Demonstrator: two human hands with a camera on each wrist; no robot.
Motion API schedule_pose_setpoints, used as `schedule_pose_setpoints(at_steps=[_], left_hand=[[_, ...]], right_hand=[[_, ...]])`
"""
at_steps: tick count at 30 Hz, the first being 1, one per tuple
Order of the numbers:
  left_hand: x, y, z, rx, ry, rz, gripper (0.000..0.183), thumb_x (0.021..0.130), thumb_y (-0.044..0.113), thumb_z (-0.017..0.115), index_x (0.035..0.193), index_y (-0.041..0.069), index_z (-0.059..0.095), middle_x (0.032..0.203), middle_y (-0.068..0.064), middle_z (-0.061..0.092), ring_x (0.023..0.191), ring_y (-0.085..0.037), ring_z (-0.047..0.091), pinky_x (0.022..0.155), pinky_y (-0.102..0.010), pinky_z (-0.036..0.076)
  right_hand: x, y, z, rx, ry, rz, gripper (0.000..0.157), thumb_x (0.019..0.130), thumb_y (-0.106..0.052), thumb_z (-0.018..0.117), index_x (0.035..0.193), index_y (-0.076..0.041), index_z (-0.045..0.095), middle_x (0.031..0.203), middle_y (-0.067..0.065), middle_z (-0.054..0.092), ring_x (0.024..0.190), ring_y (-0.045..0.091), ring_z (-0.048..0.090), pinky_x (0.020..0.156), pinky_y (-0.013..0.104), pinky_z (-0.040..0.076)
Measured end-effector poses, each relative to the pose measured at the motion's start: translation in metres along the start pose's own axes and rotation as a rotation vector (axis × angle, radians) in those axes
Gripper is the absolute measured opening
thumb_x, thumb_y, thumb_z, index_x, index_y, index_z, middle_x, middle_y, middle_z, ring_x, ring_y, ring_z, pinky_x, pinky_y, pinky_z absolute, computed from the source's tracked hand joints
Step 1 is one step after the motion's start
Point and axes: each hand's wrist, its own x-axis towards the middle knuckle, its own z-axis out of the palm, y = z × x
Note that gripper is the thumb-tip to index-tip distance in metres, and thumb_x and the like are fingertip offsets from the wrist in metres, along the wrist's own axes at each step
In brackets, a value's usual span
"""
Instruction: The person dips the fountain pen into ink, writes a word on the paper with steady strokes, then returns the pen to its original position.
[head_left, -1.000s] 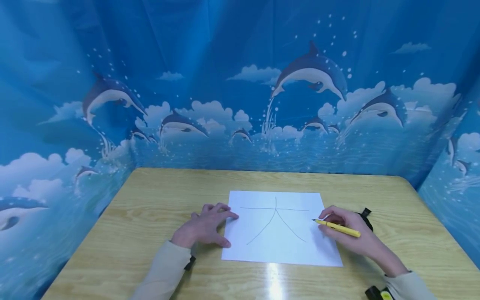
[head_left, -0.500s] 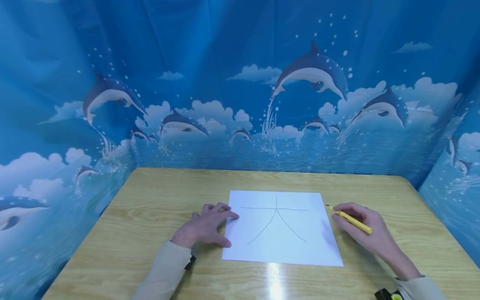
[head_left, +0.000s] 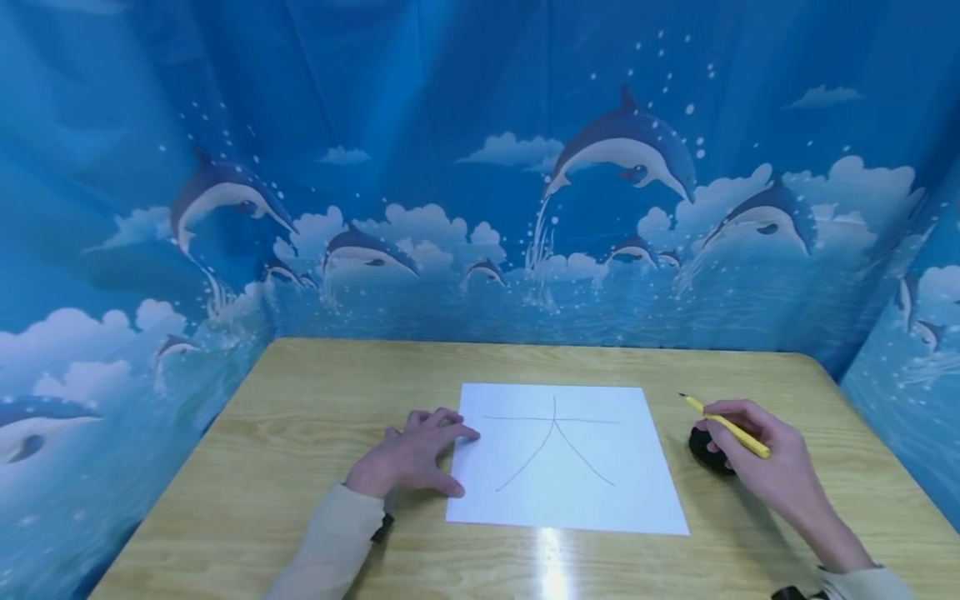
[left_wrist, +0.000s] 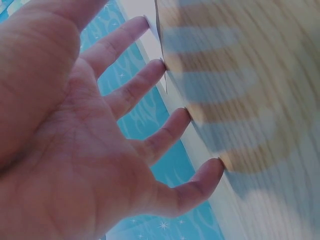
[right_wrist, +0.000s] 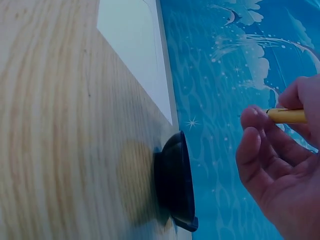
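Observation:
My left hand [head_left: 408,454] has its fingers spread at the left edge of a white sheet of paper [head_left: 585,504], the forefinger and thumb tips on the sheet. In the left wrist view the other fingertips stand at the table by the paper's edge. Thin dark lines [head_left: 555,419] on the sheet form a crossed figure with two slanting legs. Right of the paper, my right hand [head_left: 780,471] pinches a yellow pen [head_left: 752,442], its dark tip pointing up and left. Below that hand sits a small black dish [right_wrist: 172,185], partly hidden by it in the head view.
The wooden table [head_left: 315,392] bears the paper near its middle. A blue curtain [head_left: 420,167] printed with dolphins hangs behind it and along both sides. The black dish has a small tab on its rim.
My right hand has moved off the paper's right edge, rightward with the pen, whose tip now points further up. More of the black dish shows. The left hand has stayed in place.

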Motion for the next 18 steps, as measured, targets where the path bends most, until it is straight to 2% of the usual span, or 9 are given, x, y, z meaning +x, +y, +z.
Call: schedule_pose_setpoints(at_steps=[5,9,12,16,18], left_hand=[[-0.001,0.0,0.0,0.001,0.015,0.013,0.075,0.077,0.043,0.087,0.144,0.033,0.056,0.16,-0.001,0.039,0.147,-0.048,0.028,0.107,-0.086,0.024],[-0.001,0.001,0.0,-0.003,0.011,0.004,0.074,0.078,0.042,0.087,0.144,0.033,0.056,0.16,-0.001,0.039,0.148,-0.047,0.027,0.107,-0.086,0.024],[-0.001,0.001,0.0,-0.001,0.007,-0.001,0.074,0.078,0.043,0.087,0.144,0.033,0.056,0.16,-0.001,0.039,0.148,-0.047,0.027,0.107,-0.086,0.024],[0.0,0.001,0.0,-0.001,0.005,-0.003,0.074,0.078,0.044,0.087,0.144,0.033,0.055,0.16,-0.001,0.039,0.148,-0.047,0.027,0.107,-0.086,0.023],[0.0,0.001,0.0,-0.003,0.005,-0.002,0.074,0.078,0.044,0.087,0.144,0.033,0.055,0.16,-0.001,0.039,0.148,-0.047,0.027,0.107,-0.086,0.023]], right_hand=[[-0.004,0.003,-0.009,0.013,-0.002,0.014,0.031,0.102,-0.019,0.064,0.129,-0.005,0.065,0.102,-0.031,0.07,0.075,0.003,0.07,0.056,0.025,0.057],[-0.005,0.007,-0.017,0.022,0.017,0.049,0.028,0.1,-0.012,0.065,0.127,-0.007,0.069,0.096,-0.024,0.074,0.072,0.004,0.069,0.052,0.024,0.054],[-0.006,0.012,-0.021,-0.014,0.032,0.077,0.031,0.097,-0.008,0.063,0.127,-0.007,0.071,0.09,-0.02,0.075,0.071,0.003,0.069,0.051,0.022,0.051],[-0.008,0.019,-0.027,-0.071,0.011,0.095,0.035,0.096,-0.007,0.062,0.13,-0.004,0.069,0.088,-0.018,0.075,0.073,0.001,0.07,0.053,0.022,0.052],[-0.01,0.024,-0.03,-0.113,-0.003,0.086,0.034,0.098,-0.012,0.065,0.131,-0.005,0.068,0.09,-0.027,0.072,0.073,-0.001,0.069,0.054,0.022,0.054]])
